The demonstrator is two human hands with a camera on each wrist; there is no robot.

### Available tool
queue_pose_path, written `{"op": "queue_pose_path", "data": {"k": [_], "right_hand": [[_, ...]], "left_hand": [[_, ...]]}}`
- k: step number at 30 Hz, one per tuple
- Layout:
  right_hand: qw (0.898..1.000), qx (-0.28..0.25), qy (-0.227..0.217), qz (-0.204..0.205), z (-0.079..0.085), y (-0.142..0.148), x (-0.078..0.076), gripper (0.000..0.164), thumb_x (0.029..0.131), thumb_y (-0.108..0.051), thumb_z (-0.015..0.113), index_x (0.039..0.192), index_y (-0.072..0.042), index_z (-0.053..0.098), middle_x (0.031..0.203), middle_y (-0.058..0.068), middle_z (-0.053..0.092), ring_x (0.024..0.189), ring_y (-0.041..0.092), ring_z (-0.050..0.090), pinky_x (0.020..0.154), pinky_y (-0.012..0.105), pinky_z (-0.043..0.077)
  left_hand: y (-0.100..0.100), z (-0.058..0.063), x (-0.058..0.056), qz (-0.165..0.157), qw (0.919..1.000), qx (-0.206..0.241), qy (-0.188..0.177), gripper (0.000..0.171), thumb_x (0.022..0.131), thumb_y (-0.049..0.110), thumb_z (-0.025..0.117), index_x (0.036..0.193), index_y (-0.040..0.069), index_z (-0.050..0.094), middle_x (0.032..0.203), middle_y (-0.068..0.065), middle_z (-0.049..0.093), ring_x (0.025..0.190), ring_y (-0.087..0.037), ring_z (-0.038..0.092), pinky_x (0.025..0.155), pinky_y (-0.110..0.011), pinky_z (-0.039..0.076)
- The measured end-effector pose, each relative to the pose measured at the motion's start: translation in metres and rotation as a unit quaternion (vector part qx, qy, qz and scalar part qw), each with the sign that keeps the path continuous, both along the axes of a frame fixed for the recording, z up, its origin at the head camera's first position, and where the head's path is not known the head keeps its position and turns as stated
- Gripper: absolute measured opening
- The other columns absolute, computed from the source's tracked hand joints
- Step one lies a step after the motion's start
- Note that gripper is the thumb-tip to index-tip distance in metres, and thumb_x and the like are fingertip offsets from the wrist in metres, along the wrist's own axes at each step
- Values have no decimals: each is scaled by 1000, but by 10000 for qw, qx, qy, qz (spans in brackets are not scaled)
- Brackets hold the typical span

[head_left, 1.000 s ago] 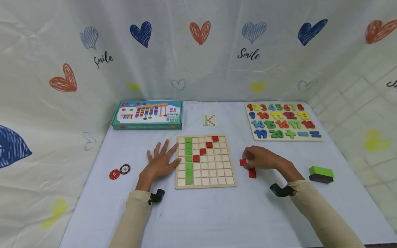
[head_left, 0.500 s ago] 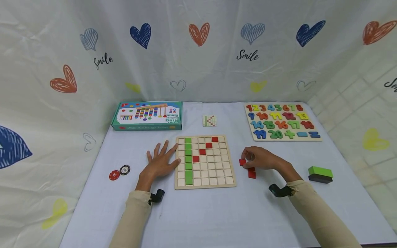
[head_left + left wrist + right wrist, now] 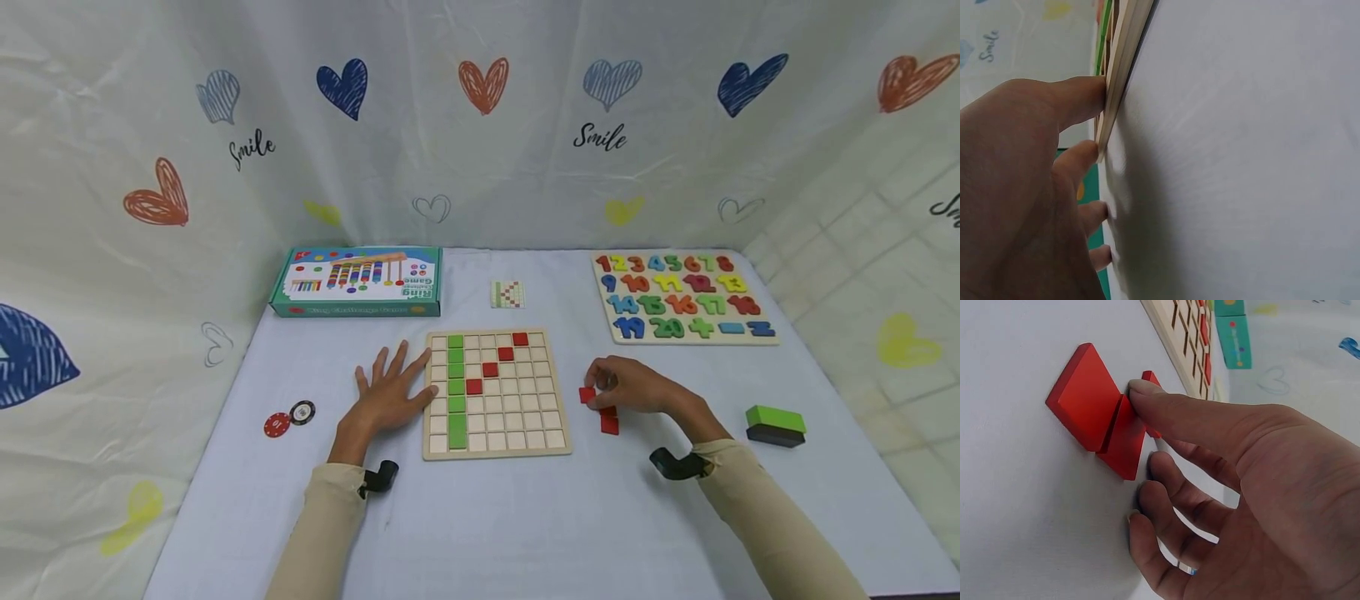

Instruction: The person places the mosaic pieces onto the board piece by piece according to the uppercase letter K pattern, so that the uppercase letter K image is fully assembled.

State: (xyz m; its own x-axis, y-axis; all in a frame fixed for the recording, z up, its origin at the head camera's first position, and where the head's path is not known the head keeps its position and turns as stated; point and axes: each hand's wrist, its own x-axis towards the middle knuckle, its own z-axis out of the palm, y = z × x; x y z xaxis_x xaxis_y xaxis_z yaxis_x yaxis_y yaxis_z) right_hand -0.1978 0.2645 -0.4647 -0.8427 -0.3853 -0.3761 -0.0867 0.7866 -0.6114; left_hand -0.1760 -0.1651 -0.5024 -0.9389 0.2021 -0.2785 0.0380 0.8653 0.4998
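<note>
A wooden grid board [image 3: 517, 425] lies mid-table, with a column of green tiles [image 3: 457, 429] and several red tiles [image 3: 491, 369] in a diagonal. My left hand [image 3: 390, 400] is spread flat at its left side, thumb and index fingertip touching the frame; in the left wrist view, the thumb of that hand [image 3: 1022, 162] meets the board's edge [image 3: 1124, 62]. Right of the board, my right hand [image 3: 630, 383] is curled over loose red tiles [image 3: 610, 425]. In the right wrist view, the thumb [image 3: 1166, 409] presses a red tile [image 3: 1124, 440]; its index fingertip is hidden.
At the back are a green game box [image 3: 356, 283], a small pattern card [image 3: 507, 293] and a number puzzle board [image 3: 682, 296]. A red chip [image 3: 277, 425] and a black chip [image 3: 302, 412] lie left. A green-and-black block [image 3: 776, 425] sits right.
</note>
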Motion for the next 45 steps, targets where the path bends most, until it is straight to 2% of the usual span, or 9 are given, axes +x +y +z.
{"op": "queue_pose_path", "data": {"k": [9, 14, 23, 29, 35, 40, 45], "right_hand": [[10000, -60, 27, -20, 0, -1, 3, 30, 92, -20, 85, 112, -9, 66, 103, 6, 63, 100, 25, 57, 80, 34, 53], [9998, -180, 100, -82, 1, -1, 5, 26, 93, -18, 83, 108, -9, 64, 98, 5, 65, 93, 23, 59, 78, 34, 54], [9955, -604, 729, -17, 4, -4, 3, 13, 98, -13, 78, 105, -9, 68, 98, 3, 71, 88, 20, 62, 73, 28, 56], [9841, -1220, 1289, 86, 9, -45, 5, 8, 99, -13, 76, 106, -11, 72, 101, 2, 74, 92, 19, 64, 79, 28, 55], [9750, -1654, 1382, 543, 1, -105, 8, 9, 98, -11, 78, 106, -10, 73, 99, 0, 74, 90, 16, 65, 81, 28, 55], [9778, -1447, 1290, 801, -13, -132, 13, 11, 96, -9, 80, 103, -11, 72, 94, -5, 72, 85, 11, 62, 76, 24, 55], [9817, -1278, 1123, 856, -16, -133, 12, 11, 95, -10, 80, 102, -14, 72, 92, -7, 70, 85, 13, 62, 76, 25, 56]], "left_hand": [[1, 4, 2, 35, 10000, 22, 20, 77, 105, 51, 59, 170, 30, 25, 180, -11, -1, 163, -44, -13, 119, -78, -15], [1, 3, 2, 33, 10000, 44, 19, 77, 105, 51, 58, 170, 30, 25, 180, -11, -1, 163, -44, -13, 119, -78, -15], [1, -1, 2, -9, 9999, 50, 121, 76, 105, 50, 57, 171, 29, 24, 180, -13, 0, 163, -45, -12, 118, -79, -15], [1, -2, 2, 20, 9999, 57, 83, 76, 105, 51, 57, 171, 30, 24, 180, -12, -1, 163, -44, -13, 119, -78, -16], [0, 2, 2, -24, 10000, 79, 25, 77, 106, 51, 56, 171, 30, 23, 180, -12, -2, 163, -44, -14, 118, -77, -16], [0, 1, 1, -45, 9999, 81, 65, 77, 105, 52, 56, 171, 30, 23, 180, -12, -1, 163, -44, -13, 118, -78, -16], [0, -1, 0, -77, 9999, 15, 99, 77, 106, 53, 56, 171, 30, 23, 180, -12, -1, 163, -44, -12, 118, -78, -15]]}}
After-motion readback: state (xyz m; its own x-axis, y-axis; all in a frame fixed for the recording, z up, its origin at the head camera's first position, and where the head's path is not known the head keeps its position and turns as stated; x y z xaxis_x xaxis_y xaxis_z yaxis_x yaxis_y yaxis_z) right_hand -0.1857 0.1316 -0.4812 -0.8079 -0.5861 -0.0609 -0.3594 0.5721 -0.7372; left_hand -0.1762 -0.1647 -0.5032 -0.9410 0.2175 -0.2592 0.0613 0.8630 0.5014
